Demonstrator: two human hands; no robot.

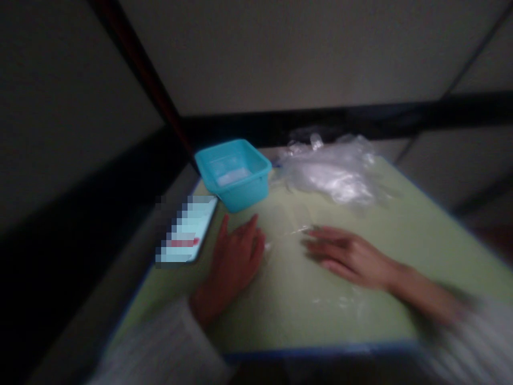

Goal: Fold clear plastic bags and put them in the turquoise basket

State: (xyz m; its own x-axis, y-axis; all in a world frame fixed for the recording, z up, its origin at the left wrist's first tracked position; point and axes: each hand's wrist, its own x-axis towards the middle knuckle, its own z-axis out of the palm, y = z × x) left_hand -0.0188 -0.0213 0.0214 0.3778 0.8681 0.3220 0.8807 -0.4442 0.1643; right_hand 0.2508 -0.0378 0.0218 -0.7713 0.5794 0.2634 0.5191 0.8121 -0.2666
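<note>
A thin clear plastic bag or sheet [294, 270] lies flat on the table, hard to see except for its shiny creases. At its left side rests my left hand [238, 254], fingers apart and partly stretched out. My right hand [348, 256] lies palm down at the right side, its fingers extended over the plastic toward the middle. Neither hand is visibly gripping anything. The picture is dim and blurred, so the exact contact of the fingertips cannot be made out.
A turquoise plastic basket [246, 193] with something pale inside stands at the back left. Beside it, a heap of crumpled clear plastic bags [332, 171] covers the back right. A phone with a lit screen [190, 230] lies near the left edge of the yellow-green table [417, 235]. Walls rise behind.
</note>
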